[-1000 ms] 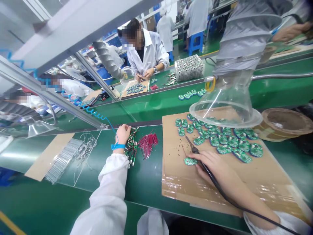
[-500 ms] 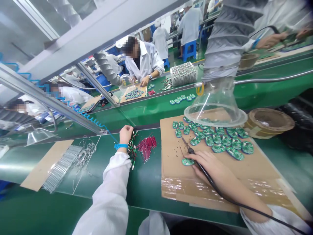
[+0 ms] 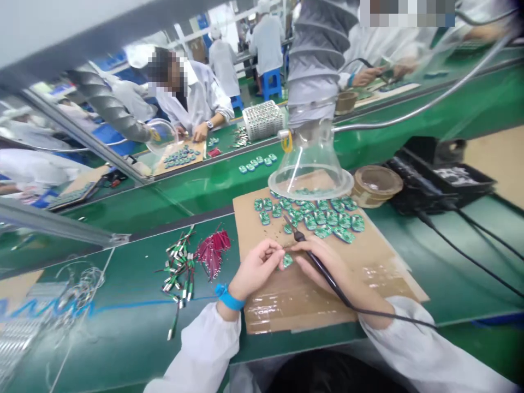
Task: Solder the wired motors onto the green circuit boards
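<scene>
L hand (image 3: 256, 269) pinches small green PCB (image 3: 287, 261) betw fingertips, board sitting just above cardboard sheet (image 3: 262, 322), near its middle. R hand (image 3: 323, 263) grips soldering iron (image 3: 316, 266) like a pen, black cord running down past R wrist. Hands close together, R fingers just beside the L ones, not clamped on each other. Iron tip angled up & away toward the PCB pile, can't tell if it touches anything.

Cardboard lies on green desk (image 3: 123, 333), taped along near edge, w/ bunch of green PCBs (image 3: 323, 218) spread toward far edge. Glass fume hood (image 3: 310, 174) hangs over far end of sheet, grey ribbed duct (image 3: 315, 60) rising from it. Round brown tin (image 3: 372, 185) just R of hood, near far corner of sheet. Black case (image 3: 438, 174) further R, cables trailing along desk.

L of sheet: loose wired leads (image 3: 178, 267) & red-sleeved leads (image 3: 213, 251), side by side. Blue wristband (image 3: 228, 297) on L wrist. Across desk, co-worker (image 3: 190, 93) in white coat works at own cardboard w/ PCBs; metal rack (image 3: 262, 120) of parts beside them. More people in white further back.
</scene>
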A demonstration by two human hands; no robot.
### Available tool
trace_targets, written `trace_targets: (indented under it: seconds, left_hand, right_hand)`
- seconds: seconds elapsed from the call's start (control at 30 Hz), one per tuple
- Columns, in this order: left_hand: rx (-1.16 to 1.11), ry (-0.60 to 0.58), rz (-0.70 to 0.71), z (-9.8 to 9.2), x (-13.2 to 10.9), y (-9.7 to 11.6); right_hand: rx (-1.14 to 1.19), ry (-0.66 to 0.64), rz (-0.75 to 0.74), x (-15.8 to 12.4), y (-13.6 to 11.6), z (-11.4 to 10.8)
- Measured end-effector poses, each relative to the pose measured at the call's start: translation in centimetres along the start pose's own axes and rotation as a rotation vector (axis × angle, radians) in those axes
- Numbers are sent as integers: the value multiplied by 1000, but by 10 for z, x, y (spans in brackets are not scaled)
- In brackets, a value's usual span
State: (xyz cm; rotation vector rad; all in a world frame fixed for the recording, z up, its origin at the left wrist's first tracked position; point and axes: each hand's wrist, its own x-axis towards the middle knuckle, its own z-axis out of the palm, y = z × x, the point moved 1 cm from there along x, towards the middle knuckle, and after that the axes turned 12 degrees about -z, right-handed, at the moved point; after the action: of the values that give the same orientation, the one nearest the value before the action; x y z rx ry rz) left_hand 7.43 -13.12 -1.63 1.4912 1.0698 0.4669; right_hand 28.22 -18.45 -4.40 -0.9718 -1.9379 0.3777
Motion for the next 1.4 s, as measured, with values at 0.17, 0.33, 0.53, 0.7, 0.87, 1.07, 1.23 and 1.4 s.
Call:
trace_targets:
  seconds: [0.17, 0.33, 0.53, 0.7, 0.87, 1.07, 1.23, 1.4]
  left_hand:
    - [-14, -67, -3, 10, -4, -6]
    - [23, -90, 11, 13, -7, -7]
    - [111, -81, 5, 15, -7, -7]
    - [193, -68, 37, 15, -7, -10]
    - [215, -53, 108, 14, -9, -9]
    - [324, -70, 203, 15, -11, -5]
    - [194, -123, 175, 16, -13, -11]
    - [150, -73, 116, 15, -12, -12]
  right_hand:
    - [26, 2, 56, 2, -8, -1]
    - [41, -5, 47, 3, -8, 1]
    - [71, 12, 34, 2, -8, -1]
    - [58, 13, 12, 1, -7, -1]
    - [70, 36, -5, 1, -6, -1]
    - [58, 43, -10, 0, -6, 0]
    - [113, 22, 10, 1, -7, -1]
    - [153, 61, 30, 1, -7, -2]
